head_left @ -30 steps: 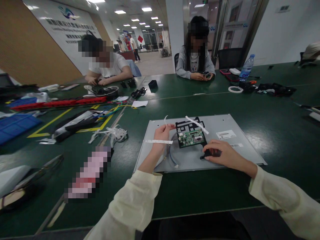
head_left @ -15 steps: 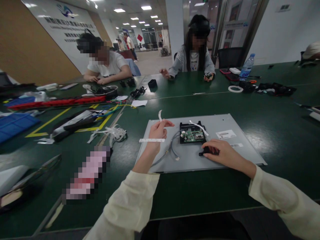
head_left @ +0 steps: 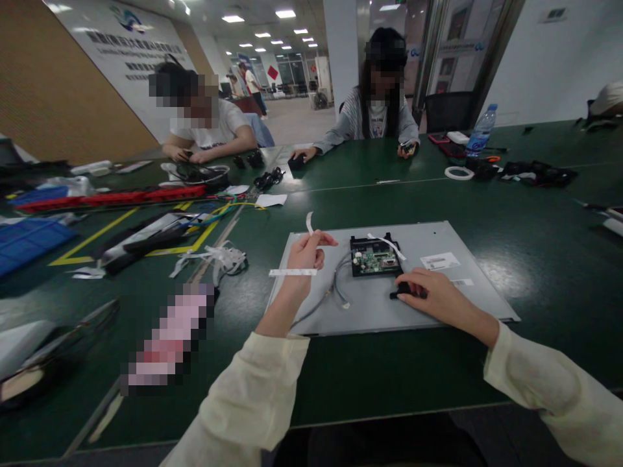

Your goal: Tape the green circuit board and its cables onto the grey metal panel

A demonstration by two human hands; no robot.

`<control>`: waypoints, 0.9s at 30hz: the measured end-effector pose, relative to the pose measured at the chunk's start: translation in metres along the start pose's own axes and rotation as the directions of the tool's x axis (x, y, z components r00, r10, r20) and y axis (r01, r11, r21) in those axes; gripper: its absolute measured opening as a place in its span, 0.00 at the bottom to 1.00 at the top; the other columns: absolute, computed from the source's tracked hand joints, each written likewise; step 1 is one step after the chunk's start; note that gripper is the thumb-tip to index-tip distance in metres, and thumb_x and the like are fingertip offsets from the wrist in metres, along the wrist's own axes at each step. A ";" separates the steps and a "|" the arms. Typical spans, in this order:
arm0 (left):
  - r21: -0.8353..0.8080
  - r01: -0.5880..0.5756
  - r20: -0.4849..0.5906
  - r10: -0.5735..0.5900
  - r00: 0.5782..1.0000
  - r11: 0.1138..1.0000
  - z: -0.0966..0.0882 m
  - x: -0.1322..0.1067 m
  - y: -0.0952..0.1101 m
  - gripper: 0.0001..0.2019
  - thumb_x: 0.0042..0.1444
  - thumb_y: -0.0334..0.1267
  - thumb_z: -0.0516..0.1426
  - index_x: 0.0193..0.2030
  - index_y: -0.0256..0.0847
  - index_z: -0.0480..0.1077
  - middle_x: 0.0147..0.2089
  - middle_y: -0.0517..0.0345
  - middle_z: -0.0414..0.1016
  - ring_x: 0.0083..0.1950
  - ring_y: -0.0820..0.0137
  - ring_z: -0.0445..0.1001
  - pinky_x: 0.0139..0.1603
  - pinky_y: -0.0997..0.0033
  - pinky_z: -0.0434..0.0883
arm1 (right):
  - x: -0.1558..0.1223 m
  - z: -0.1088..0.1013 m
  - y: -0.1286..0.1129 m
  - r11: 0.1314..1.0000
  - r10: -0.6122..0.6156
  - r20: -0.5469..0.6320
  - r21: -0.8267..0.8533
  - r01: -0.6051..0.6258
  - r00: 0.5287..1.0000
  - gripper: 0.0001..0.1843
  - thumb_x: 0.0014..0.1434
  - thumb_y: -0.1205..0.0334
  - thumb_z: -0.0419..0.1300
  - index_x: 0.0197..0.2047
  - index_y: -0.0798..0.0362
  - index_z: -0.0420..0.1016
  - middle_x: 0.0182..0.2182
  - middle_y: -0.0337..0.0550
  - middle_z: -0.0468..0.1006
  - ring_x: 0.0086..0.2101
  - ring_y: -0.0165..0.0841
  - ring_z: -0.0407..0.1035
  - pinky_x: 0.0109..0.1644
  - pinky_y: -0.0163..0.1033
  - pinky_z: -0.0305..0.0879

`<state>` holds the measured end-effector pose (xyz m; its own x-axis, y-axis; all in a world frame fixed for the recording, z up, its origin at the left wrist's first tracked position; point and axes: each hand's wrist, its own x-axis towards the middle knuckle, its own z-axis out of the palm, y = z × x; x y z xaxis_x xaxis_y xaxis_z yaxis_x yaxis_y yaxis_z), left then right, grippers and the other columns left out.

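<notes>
My left hand (head_left: 302, 259) is raised over the left part of a flat grey panel (head_left: 374, 312), finger and thumb pinching a short white strip (head_left: 309, 222) that curls upward. A second white strip (head_left: 280, 273) lies across that wrist. My right hand (head_left: 433, 290) has its fingers closed around a small black part (head_left: 405, 289), mostly hidden, low over the panel. Between the hands, a green circuit board (head_left: 374, 263) sits in a black frame on the panel. Another white strip (head_left: 388, 244) stretches across the frame's upper right. Grey cables (head_left: 335, 280) run from the frame's left side.
To the left lie tangled white strips (head_left: 226, 259), a blurred pink item (head_left: 170, 337) and a black bundle (head_left: 146, 243) with wires. Across the table, two people sit near a black box (head_left: 296, 162). A tape roll (head_left: 459, 173) and water bottle (head_left: 481, 131) stand far right.
My left hand has shifted very slightly left and up with its strip. The small black part and my right hand have barely moved. Across the table, a person's hand has come down onto the black box.
</notes>
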<state>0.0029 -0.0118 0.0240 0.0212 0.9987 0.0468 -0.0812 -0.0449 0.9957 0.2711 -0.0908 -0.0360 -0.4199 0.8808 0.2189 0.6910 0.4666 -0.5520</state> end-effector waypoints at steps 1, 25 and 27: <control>0.001 -0.001 0.001 0.001 1.000 1.000 0.000 0.000 0.000 0.11 0.56 0.41 0.55 0.29 0.36 0.70 0.33 0.53 0.75 0.16 0.84 0.51 0.16 0.79 0.46 | 0.000 0.000 0.000 1.000 0.005 -0.003 -0.001 -0.005 1.000 0.15 0.61 0.53 0.57 0.49 0.49 0.73 0.33 0.43 0.71 0.30 0.32 0.66 0.34 0.38 0.63; 0.319 0.078 0.068 -0.105 0.992 0.945 0.000 0.012 -0.048 0.16 0.54 0.47 0.54 0.33 0.38 0.77 0.43 0.49 0.78 0.46 0.63 0.74 0.44 0.66 0.70 | 0.000 -0.001 -0.004 1.000 -0.004 0.033 0.018 0.004 0.999 0.11 0.60 0.57 0.59 0.45 0.48 0.73 0.31 0.39 0.70 0.30 0.30 0.64 0.35 0.36 0.60; 0.349 0.061 0.105 -0.104 0.989 0.935 0.000 0.012 -0.049 0.17 0.55 0.48 0.53 0.35 0.38 0.77 0.44 0.50 0.79 0.45 0.63 0.74 0.48 0.63 0.70 | 0.000 -0.001 -0.004 1.000 0.000 0.036 0.023 -0.001 0.999 0.11 0.60 0.57 0.59 0.46 0.48 0.73 0.32 0.39 0.70 0.30 0.30 0.65 0.35 0.36 0.61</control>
<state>0.0076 0.0019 -0.0246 0.1341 0.9898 -0.0485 0.2733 0.0101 0.9619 0.2687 -0.0927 -0.0330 -0.4404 0.8775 0.1899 0.6781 0.4637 -0.5703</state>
